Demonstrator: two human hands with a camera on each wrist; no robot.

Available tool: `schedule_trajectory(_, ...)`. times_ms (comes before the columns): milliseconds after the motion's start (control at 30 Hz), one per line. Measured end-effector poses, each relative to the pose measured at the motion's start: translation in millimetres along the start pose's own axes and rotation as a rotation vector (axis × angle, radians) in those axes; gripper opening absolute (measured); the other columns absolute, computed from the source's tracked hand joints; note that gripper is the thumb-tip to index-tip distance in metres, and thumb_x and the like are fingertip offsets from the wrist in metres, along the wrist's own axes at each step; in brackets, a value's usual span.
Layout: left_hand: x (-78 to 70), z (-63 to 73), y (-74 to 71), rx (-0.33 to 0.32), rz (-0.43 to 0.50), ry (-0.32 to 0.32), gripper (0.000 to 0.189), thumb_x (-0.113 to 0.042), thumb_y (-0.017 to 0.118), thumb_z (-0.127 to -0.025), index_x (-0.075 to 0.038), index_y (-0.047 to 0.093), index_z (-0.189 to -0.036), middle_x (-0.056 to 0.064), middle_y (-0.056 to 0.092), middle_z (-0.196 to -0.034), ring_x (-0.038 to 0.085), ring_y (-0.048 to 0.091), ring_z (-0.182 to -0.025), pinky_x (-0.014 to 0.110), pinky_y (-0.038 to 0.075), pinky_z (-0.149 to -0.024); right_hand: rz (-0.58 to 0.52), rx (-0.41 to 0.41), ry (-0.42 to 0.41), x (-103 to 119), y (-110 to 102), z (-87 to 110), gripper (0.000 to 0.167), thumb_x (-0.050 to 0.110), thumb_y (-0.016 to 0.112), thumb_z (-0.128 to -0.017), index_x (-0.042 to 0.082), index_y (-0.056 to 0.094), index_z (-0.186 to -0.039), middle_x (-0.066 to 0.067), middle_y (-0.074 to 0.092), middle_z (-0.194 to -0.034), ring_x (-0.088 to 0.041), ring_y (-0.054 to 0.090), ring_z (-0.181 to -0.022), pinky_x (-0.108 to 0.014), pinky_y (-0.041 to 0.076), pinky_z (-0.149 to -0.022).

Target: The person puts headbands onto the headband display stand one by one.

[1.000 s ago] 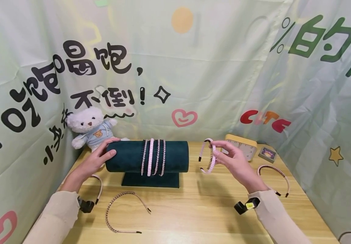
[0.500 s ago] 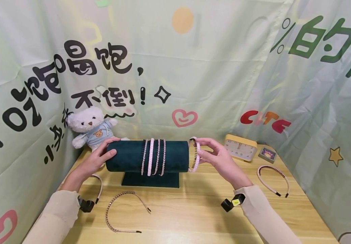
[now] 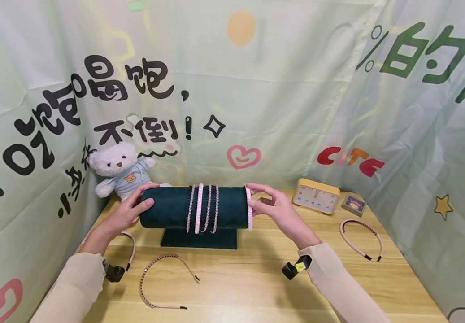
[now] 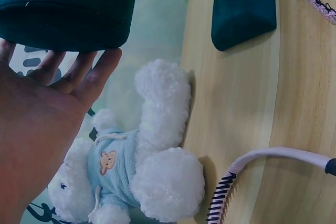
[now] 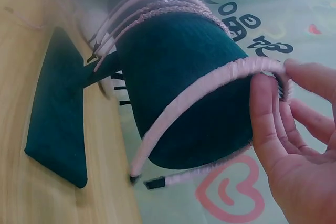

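A dark green velvet headband stand [image 3: 167, 208], a horizontal roll on a flat base, carries several headbands near its middle, one a pink wrapped headband [image 3: 199, 211] among thin braided ones. My left hand [image 3: 133, 207] holds the roll's left end, thumb on the front and fingers over the top; in the left wrist view the fingers [image 4: 97, 80] show at the end's edge. At the other end, my right hand [image 3: 274, 208] pinches a pink headband [image 5: 202, 87] between thumb and fingers. This headband arches round the roll's right rim, its black-tipped ends [image 5: 155, 183] to one side.
On the wooden table [image 3: 232, 287] lie a braided headband [image 3: 143, 278] in front, another headband [image 3: 133, 251] beside the left forearm, and one headband [image 3: 361, 222] at right. A white teddy bear [image 3: 129, 177], a yellow clock [image 3: 317, 197] and a small framed box [image 3: 354, 204] stand behind.
My right hand has moved left with the pink headband, from apart from the stand to round the roll's right end. The left hand has stayed in place.
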State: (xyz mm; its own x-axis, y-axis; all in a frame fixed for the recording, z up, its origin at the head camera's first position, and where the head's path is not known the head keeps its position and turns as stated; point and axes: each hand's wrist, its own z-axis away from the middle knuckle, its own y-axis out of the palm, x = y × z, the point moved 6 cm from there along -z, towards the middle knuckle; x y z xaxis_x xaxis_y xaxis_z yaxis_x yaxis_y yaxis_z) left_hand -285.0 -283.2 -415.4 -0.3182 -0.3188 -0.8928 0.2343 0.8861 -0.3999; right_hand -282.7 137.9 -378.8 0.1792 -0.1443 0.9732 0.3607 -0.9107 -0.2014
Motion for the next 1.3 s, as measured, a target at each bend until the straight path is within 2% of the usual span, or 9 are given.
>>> schedule_trajectory(200,-0.6,0.5,0.0,-0.005,-0.008,0.002,0.051,-0.020,0.050,-0.117,-0.011,0.038,-0.165,0.017,0.028,-0.172,-0.001,0.033,-0.142,0.004,0.031,-0.108,0.076,-0.015,-0.048,3.1,3.2,-0.6,0.053,0.029,0.076,-0.104,0.022,0.062,-0.155,-0.011,0.059,-0.140,-0.028,0.074,-0.099,-0.030,0.062,-0.092)
schedule_trajectory(300,-1.6,-0.3,0.3,-0.004,-0.021,0.000,0.051,-0.021,0.050,-0.117,-0.012,0.038,-0.165,0.017,0.029,-0.172,-0.001,0.035,-0.142,0.004,0.032,-0.108,0.152,-0.044,-0.101,4.2,1.9,0.0,0.050,0.030,0.077,-0.104,0.025,0.065,-0.152,-0.008,0.059,-0.140,-0.028,0.070,-0.108,-0.027,0.061,-0.093)
schedule_trajectory(433,-2.8,-1.2,0.7,0.000,-0.021,-0.001,0.051,-0.021,0.050,-0.117,-0.013,0.038,-0.165,0.016,0.029,-0.173,-0.001,0.034,-0.142,0.005,0.032,-0.108,0.230,-0.058,-0.201,4.1,-0.3,-0.4,0.048,0.025,0.076,-0.104,0.023,0.066,-0.151,-0.005,0.055,-0.151,-0.029,0.061,-0.128,-0.026,0.058,-0.100)
schedule_trajectory(600,-3.0,-0.6,0.1,-0.003,-0.023,-0.005,0.051,-0.021,0.050,-0.117,-0.013,0.038,-0.165,0.016,0.029,-0.172,-0.001,0.034,-0.142,0.005,0.032,-0.108,0.266,0.016,-0.279,1.3,-2.1,0.5,0.054,0.018,0.073,-0.106,0.022,0.058,-0.157,-0.002,0.047,-0.167,-0.030,0.048,-0.150,-0.047,0.055,-0.114)
schedule_trajectory(700,-2.7,-0.3,-0.2,-0.004,-0.026,-0.006,0.050,-0.021,0.050,-0.117,-0.013,0.038,-0.165,0.016,0.029,-0.172,0.000,0.034,-0.142,0.004,0.031,-0.108,0.303,0.069,-0.289,-0.6,-2.7,2.1,0.063,0.020,0.075,-0.105,0.027,0.052,-0.163,0.002,0.043,-0.172,-0.029,0.042,-0.157,-0.059,0.049,-0.117)
schedule_trajectory(767,-2.6,-0.3,-0.4,-0.005,-0.029,-0.005,0.050,-0.022,0.050,-0.117,-0.014,0.038,-0.165,0.015,0.029,-0.172,0.000,0.034,-0.142,0.004,0.031,-0.108,0.317,0.097,-0.286,-1.5,-2.9,3.2,0.069,0.021,0.078,-0.103,0.030,0.049,-0.164,0.005,0.040,-0.174,-0.027,0.039,-0.159,-0.062,0.047,-0.119)
schedule_trajectory(900,-2.3,-0.8,-1.0,-0.007,-0.028,0.002,0.050,-0.021,0.050,-0.117,-0.013,0.039,-0.165,0.015,0.030,-0.172,0.000,0.034,-0.142,0.004,0.031,-0.108,0.328,0.129,-0.285,-4.3,-3.8,3.9,0.074,0.020,0.081,-0.100,0.029,0.047,-0.166,0.006,0.034,-0.177,-0.026,0.035,-0.161,-0.063,0.045,-0.120)
schedule_trajectory(1167,-1.8,0.5,-1.0,-0.003,-0.019,-0.007,0.051,-0.021,0.050,-0.117,-0.013,0.038,-0.166,0.016,0.028,-0.173,0.000,0.033,-0.142,0.004,0.031,-0.108,0.333,0.112,-0.271,-7.7,-0.4,-2.8,0.073,0.021,0.082,-0.100,0.029,0.049,-0.165,0.004,0.037,-0.176,-0.026,0.037,-0.161,-0.062,0.045,-0.121)
schedule_trajectory(1300,-1.6,0.9,-0.8,-0.003,-0.018,-0.002,0.051,-0.020,0.050,-0.117,-0.012,0.037,-0.165,0.017,0.029,-0.172,-0.001,0.034,-0.142,0.005,0.031,-0.108,0.333,0.110,-0.266,-8.6,3.6,-6.1,0.072,0.023,0.081,-0.100,0.031,0.049,-0.164,0.007,0.038,-0.175,-0.025,0.038,-0.160,-0.062,0.044,-0.121)
